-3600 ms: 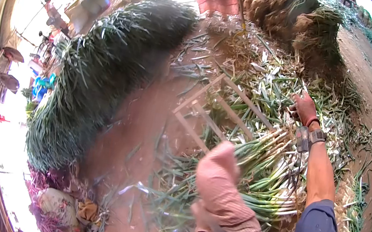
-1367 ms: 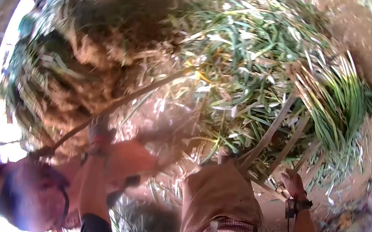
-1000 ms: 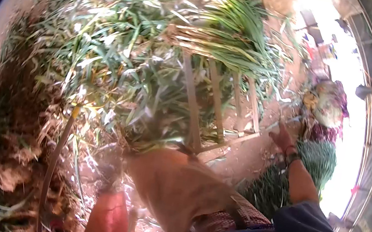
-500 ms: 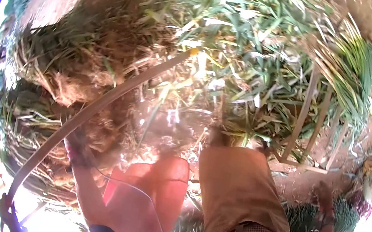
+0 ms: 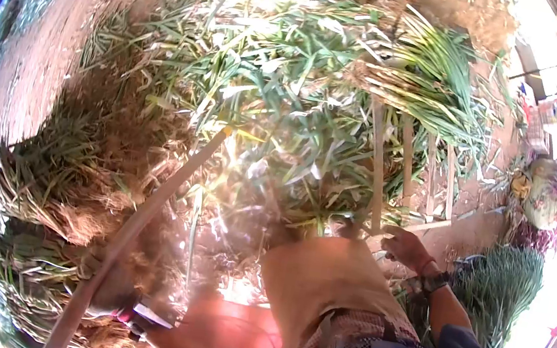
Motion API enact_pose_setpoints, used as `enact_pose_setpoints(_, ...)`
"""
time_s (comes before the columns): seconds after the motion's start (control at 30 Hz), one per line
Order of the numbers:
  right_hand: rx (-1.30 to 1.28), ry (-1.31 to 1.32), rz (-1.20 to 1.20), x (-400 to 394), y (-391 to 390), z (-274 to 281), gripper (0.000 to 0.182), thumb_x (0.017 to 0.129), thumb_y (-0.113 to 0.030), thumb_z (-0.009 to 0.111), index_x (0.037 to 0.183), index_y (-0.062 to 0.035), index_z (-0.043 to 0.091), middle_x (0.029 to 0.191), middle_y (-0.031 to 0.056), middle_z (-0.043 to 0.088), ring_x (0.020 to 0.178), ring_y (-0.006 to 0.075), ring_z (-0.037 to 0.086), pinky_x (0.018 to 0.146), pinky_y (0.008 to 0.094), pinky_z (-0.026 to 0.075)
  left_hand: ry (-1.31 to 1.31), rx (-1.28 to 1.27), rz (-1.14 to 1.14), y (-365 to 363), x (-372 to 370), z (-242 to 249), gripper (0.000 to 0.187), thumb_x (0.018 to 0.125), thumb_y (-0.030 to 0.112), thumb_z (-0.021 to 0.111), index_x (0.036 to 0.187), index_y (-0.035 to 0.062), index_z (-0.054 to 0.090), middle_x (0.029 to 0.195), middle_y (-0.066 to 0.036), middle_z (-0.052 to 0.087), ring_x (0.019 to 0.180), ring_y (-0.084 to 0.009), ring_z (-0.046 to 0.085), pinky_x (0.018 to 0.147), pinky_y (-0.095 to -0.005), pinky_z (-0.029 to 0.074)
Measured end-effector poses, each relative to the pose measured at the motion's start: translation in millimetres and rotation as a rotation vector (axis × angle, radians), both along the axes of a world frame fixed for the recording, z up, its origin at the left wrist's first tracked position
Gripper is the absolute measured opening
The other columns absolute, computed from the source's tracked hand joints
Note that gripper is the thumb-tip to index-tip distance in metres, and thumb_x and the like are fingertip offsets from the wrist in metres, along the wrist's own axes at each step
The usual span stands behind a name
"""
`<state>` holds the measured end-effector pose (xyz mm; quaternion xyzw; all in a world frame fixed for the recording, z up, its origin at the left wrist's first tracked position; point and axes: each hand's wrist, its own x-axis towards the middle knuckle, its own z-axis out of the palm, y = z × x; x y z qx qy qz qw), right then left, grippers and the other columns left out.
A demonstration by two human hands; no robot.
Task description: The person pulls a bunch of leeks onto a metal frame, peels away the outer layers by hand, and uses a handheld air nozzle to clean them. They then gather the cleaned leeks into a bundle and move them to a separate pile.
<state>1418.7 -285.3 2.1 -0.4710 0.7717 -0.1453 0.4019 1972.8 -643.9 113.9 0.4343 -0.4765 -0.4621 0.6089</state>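
Note:
My left hand (image 5: pixel 113 289), with a red band at the wrist, is at the lower left among bundles of long-leaved green onions (image 5: pixel 31 265) with brown roots. A long pale pipe (image 5: pixel 153 208) with a yellow tip crosses in front of it, so its fingers are partly hidden and blurred. Whether it grips anything I cannot make out. My right hand (image 5: pixel 407 250), with a dark watch above it, hovers beside my knee near the wooden slats (image 5: pixel 377 165). Its fingers are loosely bent and apart, and nothing shows in them.
Loose green leaves (image 5: pixel 274 70) cover the ground ahead. A bunch of trimmed onions (image 5: pixel 426 81) lies across the slats. Dark green stalks (image 5: pixel 493 298) stand at my right, near a filled net sack (image 5: pixel 546 193). An orange-red cloth or seat (image 5: pixel 221 341) is at my left.
My view has swung right. My right hand has come up and inward toward my knee. My left hand is lower in view, and the pipe's tip has shifted left and down.

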Motion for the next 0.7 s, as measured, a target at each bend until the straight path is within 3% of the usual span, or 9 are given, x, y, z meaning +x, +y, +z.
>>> enact_pose_setpoints(0.07, 0.251, -0.159, -0.285, 14.9, -8.8, 30.0, 0.043, 0.092, -0.024, 0.063, 0.131, -0.0075, 0.067, 0.101, 0.0185, 0.073, 0.085, 0.0238, 0.071, 0.077, 0.0364, 0.055, -0.158, -0.182, -0.203, -28.1, -3.1, 38.3, 0.02, 0.098, 0.03, 0.056, 0.094, 0.011, 0.059, 0.084, -0.001, 0.051, 0.085, -0.0128, 0.049, 0.077, -0.0292, 0.042)
enact_pose_setpoints(0.17, 0.234, -0.231, -0.481, 16.7, 25.1, 49.1, 0.046, 0.092, -0.024, 0.062, 0.135, -0.0088, 0.065, 0.094, 0.0183, 0.074, 0.08, 0.0242, 0.071, 0.076, 0.0358, 0.056, -0.333, -0.539, -0.536, -78.7, -36.8, 109.4, 0.02, 0.097, 0.029, 0.06, 0.084, 0.0132, 0.06, 0.075, 0.001, 0.049, 0.078, -0.0122, 0.046, 0.073, -0.0257, 0.04)
enact_pose_setpoints(0.2, 0.114, -0.199, -0.451, 15.1, 38.4, 43.0, 0.046, 0.092, -0.024, 0.063, 0.134, -0.0074, 0.065, 0.091, 0.0173, 0.074, 0.081, 0.0216, 0.072, 0.076, 0.0362, 0.056, -0.305, -0.586, -0.556, -81.3, -55.2, 134.6, 0.019, 0.097, 0.028, 0.058, 0.087, 0.0123, 0.059, 0.074, 0.0, 0.049, 0.076, -0.0125, 0.046, 0.07, -0.0259, 0.039)
enact_pose_setpoints(0.37, -0.01, -0.162, -0.467, 7.7, 84.3, 39.6, 0.038, 0.092, -0.023, 0.063, 0.124, -0.0036, 0.069, 0.091, 0.0138, 0.074, 0.075, 0.0174, 0.072, 0.065, 0.0355, 0.057, -0.106, -0.76, -0.725, -111.6, -193.3, 233.5, 0.015, 0.1, 0.021, 0.05, 0.098, 0.0079, 0.057, 0.069, -0.004, 0.053, 0.063, -0.0141, 0.047, 0.056, -0.0267, 0.036)
enact_pose_setpoints(0.43, 0.018, -0.509, -0.776, 8.6, 91.7, 27.5, 0.032, 0.094, -0.022, 0.062, 0.118, -0.002, 0.07, 0.091, 0.0095, 0.073, 0.071, 0.0153, 0.07, 0.061, 0.0316, 0.056, -0.055, -0.812, -0.789, -112.4, -249.9, 261.6, 0.015, 0.102, 0.018, 0.047, 0.103, 0.0062, 0.056, 0.066, -0.006, 0.054, 0.058, -0.0148, 0.048, 0.051, -0.027, 0.035)
enact_pose_setpoints(0.47, -0.01, -0.563, -0.817, 7.7, 81.7, 58.9, 0.03, 0.097, -0.021, 0.062, 0.118, -0.0015, 0.07, 0.092, 0.0054, 0.072, 0.073, 0.0115, 0.068, 0.061, 0.0275, 0.056, -0.033, -0.831, -0.819, -107.0, -278.4, 269.7, 0.015, 0.102, 0.016, 0.046, 0.105, 0.0053, 0.056, 0.065, -0.007, 0.055, 0.055, -0.0151, 0.048, 0.048, -0.0272, 0.034)
enact_pose_setpoints(0.53, -0.11, -0.608, -0.762, -4.9, 67.4, 73.4, 0.031, 0.098, -0.021, 0.064, 0.121, -0.0017, 0.069, 0.093, 0.0058, 0.071, 0.075, 0.0108, 0.067, 0.063, 0.0267, 0.056, -0.03, -0.853, -0.847, -72.6, -330.4, 279.6, 0.016, 0.103, 0.015, 0.044, 0.107, 0.0044, 0.055, 0.064, -0.007, 0.055, 0.053, -0.0154, 0.048, 0.045, -0.0273, 0.033)
enact_pose_setpoints(0.63, -0.308, -0.788, -0.907, -26.3, 61.3, 106.9, 0.04, 0.099, -0.023, 0.068, 0.133, -0.0023, 0.063, 0.097, 0.008, 0.069, 0.083, 0.0115, 0.066, 0.069, 0.0267, 0.057, 0.067, -0.33, -0.64, 49.7, -468.2, 270.5, 0.083, 0.104, 0.071, 0.025, 0.096, 0.0022, 0.071, 0.065, -0.004, 0.063, 0.047, -0.0114, 0.048, 0.044, -0.0284, 0.038)
enact_pose_setpoints(0.7, -0.526, -0.585, -0.677, -54.0, 53.9, 142.8, 0.062, 0.096, -0.019, 0.072, 0.15, -0.0044, 0.046, 0.098, 0.0076, 0.069, 0.084, 0.0152, 0.066, 0.074, 0.0278, 0.059, -0.42, -0.085, -0.483, 97.0, -526.5, 246.1, 0.096, 0.093, 0.087, 0.022, 0.083, 0.0032, 0.068, 0.065, -0.007, 0.062, 0.05, -0.0147, 0.05, 0.049, -0.0309, 0.039)
